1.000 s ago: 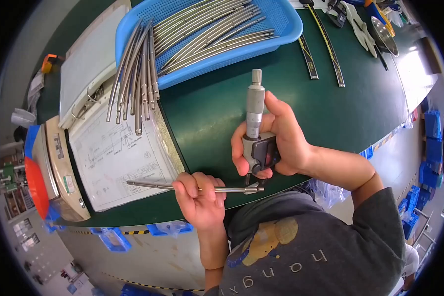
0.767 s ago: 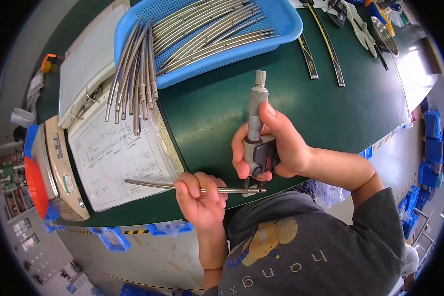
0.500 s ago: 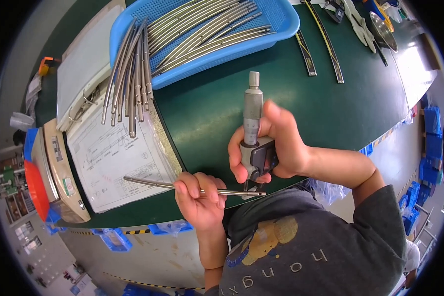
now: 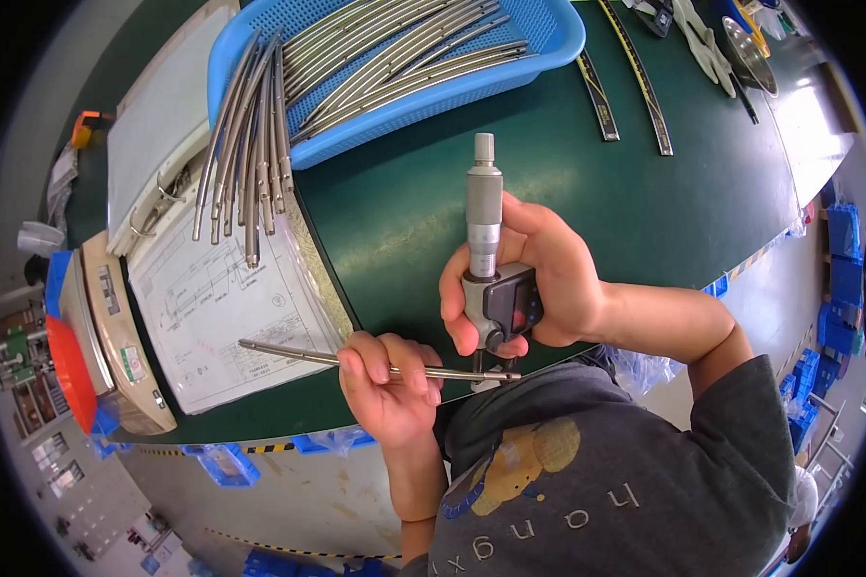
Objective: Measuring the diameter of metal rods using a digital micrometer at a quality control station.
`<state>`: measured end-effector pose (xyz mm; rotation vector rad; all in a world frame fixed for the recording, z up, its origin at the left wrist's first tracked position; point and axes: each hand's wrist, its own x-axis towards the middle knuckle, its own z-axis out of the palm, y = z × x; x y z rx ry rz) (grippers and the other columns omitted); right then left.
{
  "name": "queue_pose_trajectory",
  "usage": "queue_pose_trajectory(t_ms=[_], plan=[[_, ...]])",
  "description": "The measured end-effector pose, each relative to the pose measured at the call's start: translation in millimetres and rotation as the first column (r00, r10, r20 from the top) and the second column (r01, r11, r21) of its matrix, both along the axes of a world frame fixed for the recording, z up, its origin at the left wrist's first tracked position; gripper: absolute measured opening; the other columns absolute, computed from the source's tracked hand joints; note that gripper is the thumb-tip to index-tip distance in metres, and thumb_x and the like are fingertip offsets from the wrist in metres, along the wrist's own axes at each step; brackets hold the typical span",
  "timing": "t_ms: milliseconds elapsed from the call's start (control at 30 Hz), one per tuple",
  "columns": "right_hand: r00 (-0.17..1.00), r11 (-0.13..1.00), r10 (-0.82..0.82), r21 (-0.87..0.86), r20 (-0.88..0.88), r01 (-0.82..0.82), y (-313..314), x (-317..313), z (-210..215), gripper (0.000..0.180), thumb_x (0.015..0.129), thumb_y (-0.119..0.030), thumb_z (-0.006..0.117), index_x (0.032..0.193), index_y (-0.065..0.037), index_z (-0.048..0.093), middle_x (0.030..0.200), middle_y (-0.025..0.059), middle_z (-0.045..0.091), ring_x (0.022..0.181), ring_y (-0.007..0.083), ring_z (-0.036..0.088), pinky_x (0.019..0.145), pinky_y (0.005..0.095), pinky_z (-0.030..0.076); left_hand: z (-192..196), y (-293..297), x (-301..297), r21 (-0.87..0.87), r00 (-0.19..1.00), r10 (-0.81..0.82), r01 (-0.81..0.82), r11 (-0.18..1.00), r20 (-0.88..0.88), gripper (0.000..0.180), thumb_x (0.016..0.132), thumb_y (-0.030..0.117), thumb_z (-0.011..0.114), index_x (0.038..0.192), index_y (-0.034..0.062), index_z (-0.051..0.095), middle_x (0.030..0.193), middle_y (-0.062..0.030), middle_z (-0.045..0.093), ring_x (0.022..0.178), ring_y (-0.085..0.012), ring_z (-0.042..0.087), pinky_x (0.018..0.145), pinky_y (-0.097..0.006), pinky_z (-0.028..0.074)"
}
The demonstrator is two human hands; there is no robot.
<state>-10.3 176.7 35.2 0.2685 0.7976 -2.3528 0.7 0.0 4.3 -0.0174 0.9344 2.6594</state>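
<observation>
A green surface (image 4: 645, 202) carries a blue basket (image 4: 548, 48) of curved metal tubes at its far edge. Near the front edge, the right hand (image 4: 548, 279) is closed around a digital micrometer (image 4: 491, 260); the left hand (image 4: 385, 385) pinches a thin metal rod (image 4: 289, 352), its tip seemingly in the micrometer's jaws.

The table (image 4: 645, 212) has a basket (image 4: 548, 48) at its far side, and many bent metal rods (image 4: 404, 58) lie in it. More rods (image 4: 250, 144) lie left of the basket, on an open folder (image 4: 154, 163). A drawing sheet (image 4: 221, 308) lies on the folder, nearer the person. Two rulers (image 4: 635, 87) lie right of the basket. Near the front edge, the left hand (image 4: 390, 385) is left of the right hand (image 4: 539, 284). One thin rod (image 4: 298, 354) reaches from the left hand over the sheet. The measuring tool (image 4: 486, 250) stands up in the right hand.
</observation>
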Motion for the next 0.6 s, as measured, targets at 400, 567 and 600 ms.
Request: queue_pose_trajectory(t_ms=[400, 567, 600], plan=[[0.999, 0.999, -0.042, -0.034, -0.004, 0.041, 0.4, -0.5, -3.6, 0.078, 0.081, -0.060, 0.014, 0.083, 0.006, 0.055, 0.069, 0.0181, 0.058, 0.041, 0.0167, 0.047, 0.036, 0.0222, 0.038, 1.1, 0.0, 0.3, 0.016, 1.000, -0.001, 0.001, 1.000, 0.028, 0.035, 0.093, 0.033, 0.021, 0.069, 0.0108, 0.034, 0.054, -0.0082, 0.047, 0.035, -0.0143, 0.039, 0.037, -0.023, 0.038], [0.994, 0.997, -0.031, 0.068, -0.105, 0.038, 0.4, 0.3, -1.3, 0.074, 0.082, -0.060, 0.019, 0.085, 0.004, 0.055, 0.069, 0.0172, 0.059, 0.041, 0.0160, 0.048, 0.036, 0.0224, 0.038, 3.4, -0.5, -1.1, 0.007, 1.000, -0.019, 0.019, 1.000, 0.017, 0.035, 0.093, 0.032, 0.021, 0.069, 0.0106, 0.033, 0.055, -0.0091, 0.047, 0.037, -0.0159, 0.040, 0.039, -0.024, 0.039], [0.996, 0.996, -0.032, 0.081, -0.088, 0.039, 0.8, 0.7, -1.9, 0.073, 0.082, -0.062, 0.021, 0.086, 0.003, 0.056, 0.070, 0.0161, 0.059, 0.041, 0.0155, 0.048, 0.037, 0.0219, 0.038, 1.5, -0.1, -1.6, 0.014, 0.999, -0.030, 0.030, 0.999, 0.016, 0.035, 0.093, 0.032, 0.021, 0.069, 0.0106, 0.033, 0.055, -0.0091, 0.047, 0.037, -0.0159, 0.040, 0.039, -0.024, 0.039]])
